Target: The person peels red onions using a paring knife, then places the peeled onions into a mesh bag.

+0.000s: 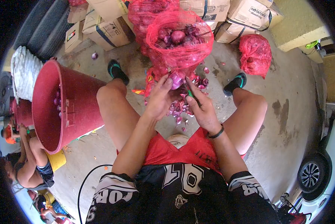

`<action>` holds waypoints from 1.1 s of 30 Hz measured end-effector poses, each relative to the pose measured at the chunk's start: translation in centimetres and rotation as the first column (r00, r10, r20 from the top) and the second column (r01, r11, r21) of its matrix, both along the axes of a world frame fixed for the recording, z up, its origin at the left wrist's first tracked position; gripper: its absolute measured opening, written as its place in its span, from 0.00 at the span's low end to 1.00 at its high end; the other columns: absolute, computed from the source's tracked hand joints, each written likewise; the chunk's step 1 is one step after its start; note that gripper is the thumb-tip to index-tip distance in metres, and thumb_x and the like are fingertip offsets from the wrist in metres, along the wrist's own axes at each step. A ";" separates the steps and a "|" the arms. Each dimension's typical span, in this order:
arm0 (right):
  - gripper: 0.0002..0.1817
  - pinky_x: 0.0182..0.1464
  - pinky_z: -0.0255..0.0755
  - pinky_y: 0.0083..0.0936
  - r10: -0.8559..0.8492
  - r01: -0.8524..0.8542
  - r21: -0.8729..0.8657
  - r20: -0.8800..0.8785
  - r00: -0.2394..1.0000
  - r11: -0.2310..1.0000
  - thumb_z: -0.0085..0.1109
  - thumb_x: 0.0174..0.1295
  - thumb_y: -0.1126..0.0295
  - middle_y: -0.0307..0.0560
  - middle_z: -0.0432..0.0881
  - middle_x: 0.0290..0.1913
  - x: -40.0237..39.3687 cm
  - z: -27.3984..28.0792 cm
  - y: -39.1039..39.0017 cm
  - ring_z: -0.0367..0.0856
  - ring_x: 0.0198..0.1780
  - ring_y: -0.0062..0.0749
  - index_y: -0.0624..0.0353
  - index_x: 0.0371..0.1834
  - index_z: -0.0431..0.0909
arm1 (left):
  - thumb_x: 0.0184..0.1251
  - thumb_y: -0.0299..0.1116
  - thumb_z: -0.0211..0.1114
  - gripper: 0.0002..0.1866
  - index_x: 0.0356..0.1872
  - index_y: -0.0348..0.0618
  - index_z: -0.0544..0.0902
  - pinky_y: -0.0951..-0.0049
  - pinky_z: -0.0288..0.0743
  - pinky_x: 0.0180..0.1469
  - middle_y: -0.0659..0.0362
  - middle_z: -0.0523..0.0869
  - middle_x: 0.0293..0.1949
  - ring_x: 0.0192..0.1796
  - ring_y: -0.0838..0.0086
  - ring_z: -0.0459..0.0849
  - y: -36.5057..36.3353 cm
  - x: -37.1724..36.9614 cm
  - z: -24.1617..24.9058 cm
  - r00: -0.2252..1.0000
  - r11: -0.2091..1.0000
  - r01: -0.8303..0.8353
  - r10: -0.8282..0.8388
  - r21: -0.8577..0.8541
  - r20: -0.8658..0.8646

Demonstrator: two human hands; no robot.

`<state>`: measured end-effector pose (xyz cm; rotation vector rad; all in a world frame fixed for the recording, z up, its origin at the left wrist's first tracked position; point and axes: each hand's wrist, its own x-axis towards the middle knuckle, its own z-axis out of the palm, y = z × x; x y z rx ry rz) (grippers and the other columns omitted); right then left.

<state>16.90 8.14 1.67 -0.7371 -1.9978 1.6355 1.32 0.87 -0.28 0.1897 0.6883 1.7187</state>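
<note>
- the left hand (160, 98) curls its fingers around a round, glossy purple onion (177, 79), held just in front of the knees.
- the right hand (202, 108) is clenched on a green-handled knife (190, 93); its blade is hidden behind the onion.
- papery purple peelings (179, 108) litter the concrete floor below.
- a red mesh sack (180, 39) bulges with onions.
- a smooth red plastic bucket (65, 106) tilts at the left.
</note>
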 end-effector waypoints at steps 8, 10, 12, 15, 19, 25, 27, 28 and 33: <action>0.31 0.66 0.64 0.30 0.029 -0.032 0.125 0.022 0.999 0.992 0.53 0.68 0.68 0.59 0.69 0.68 -0.4 0.7 0.1 0.73 0.66 0.45 0.60 0.74 0.57 | 0.71 0.45 0.60 0.23 0.60 0.41 0.74 0.68 0.77 0.56 0.58 0.83 0.52 0.51 0.71 0.83 -0.5 0.0 -1.1 0.974 0.996 0.048 -0.064 -0.077 -0.216; 0.32 0.65 0.65 0.31 0.028 -0.031 0.209 0.017 0.999 0.977 0.54 0.68 0.68 0.59 0.68 0.68 -0.4 0.5 0.2 0.73 0.66 0.47 0.60 0.74 0.57 | 0.71 0.45 0.60 0.23 0.59 0.41 0.74 0.68 0.77 0.56 0.58 0.83 0.52 0.51 0.71 0.83 -0.5 -0.1 -1.0 0.974 0.996 0.045 -0.060 -0.073 -0.217; 0.31 0.64 0.66 0.32 0.012 -0.013 0.198 0.010 1.000 0.980 0.54 0.68 0.68 0.59 0.71 0.67 -0.5 0.5 0.1 0.74 0.64 0.48 0.60 0.73 0.59 | 0.72 0.43 0.59 0.22 0.59 0.40 0.74 0.68 0.78 0.54 0.58 0.83 0.50 0.50 0.72 0.83 -0.6 -0.1 -0.8 0.982 0.996 0.055 -0.065 -0.064 -0.178; 0.28 0.62 0.68 0.32 0.002 -0.001 0.284 -0.005 1.000 0.959 0.55 0.67 0.70 0.59 0.75 0.62 -0.6 0.2 0.3 0.77 0.60 0.47 0.61 0.70 0.64 | 0.73 0.38 0.59 0.19 0.58 0.37 0.75 0.67 0.80 0.51 0.57 0.84 0.48 0.48 0.73 0.84 -0.8 -0.3 -0.7 0.992 0.997 0.071 -0.075 -0.043 -0.098; 0.22 0.58 0.71 0.30 -0.042 0.051 0.248 -0.045 0.998 0.967 0.55 0.67 0.71 0.57 0.80 0.55 -0.4 0.6 0.5 0.81 0.54 0.41 0.62 0.65 0.71 | 0.72 0.38 0.59 0.20 0.58 0.36 0.74 0.64 0.81 0.54 0.56 0.83 0.50 0.50 0.70 0.83 -0.8 -0.3 -0.3 0.993 0.995 0.093 -0.096 -0.045 -0.068; 0.21 0.45 0.72 0.22 -0.185 0.163 -0.194 -0.102 0.977 0.967 0.52 0.71 0.68 0.42 0.82 0.45 0.2 -0.4 0.4 0.78 0.41 0.24 0.62 0.66 0.70 | 0.64 0.30 0.66 0.25 0.61 0.36 0.71 0.60 0.80 0.56 0.53 0.80 0.55 0.53 0.66 0.83 -0.9 -0.7 0.3 0.975 0.989 0.141 -0.146 -0.046 -0.166; 0.22 0.36 0.69 0.17 -0.220 0.152 -0.349 -0.162 0.962 0.925 0.51 0.73 0.67 0.36 0.79 0.39 0.6 0.0 0.7 0.73 0.34 0.17 0.60 0.68 0.68 | 0.60 0.27 0.69 0.29 0.63 0.37 0.69 0.60 0.79 0.57 0.53 0.79 0.57 0.55 0.66 0.82 -0.9 -0.9 0.4 0.964 0.988 0.151 -0.157 -0.046 -0.216; 0.23 0.31 0.67 0.14 -0.239 0.137 -0.430 -0.193 0.952 0.893 0.50 0.73 0.67 0.32 0.78 0.36 0.6 0.3 0.8 0.71 0.30 0.14 0.59 0.69 0.67 | 0.58 0.24 0.69 0.31 0.63 0.37 0.69 0.62 0.78 0.58 0.54 0.78 0.57 0.55 0.66 0.81 -1.0 -0.9 0.5 0.961 0.989 0.144 -0.150 -0.042 -0.234; 0.26 0.28 0.64 0.15 -0.363 0.272 -0.385 -0.184 0.914 0.882 0.49 0.74 0.65 0.34 0.73 0.31 1.3 0.6 2.3 0.66 0.26 0.14 0.57 0.73 0.61 | 0.53 0.17 0.70 0.35 0.64 0.37 0.68 0.69 0.74 0.61 0.57 0.77 0.56 0.57 0.70 0.77 -0.9 -1.4 0.5 0.835 0.999 -0.024 -0.002 -0.040 -0.551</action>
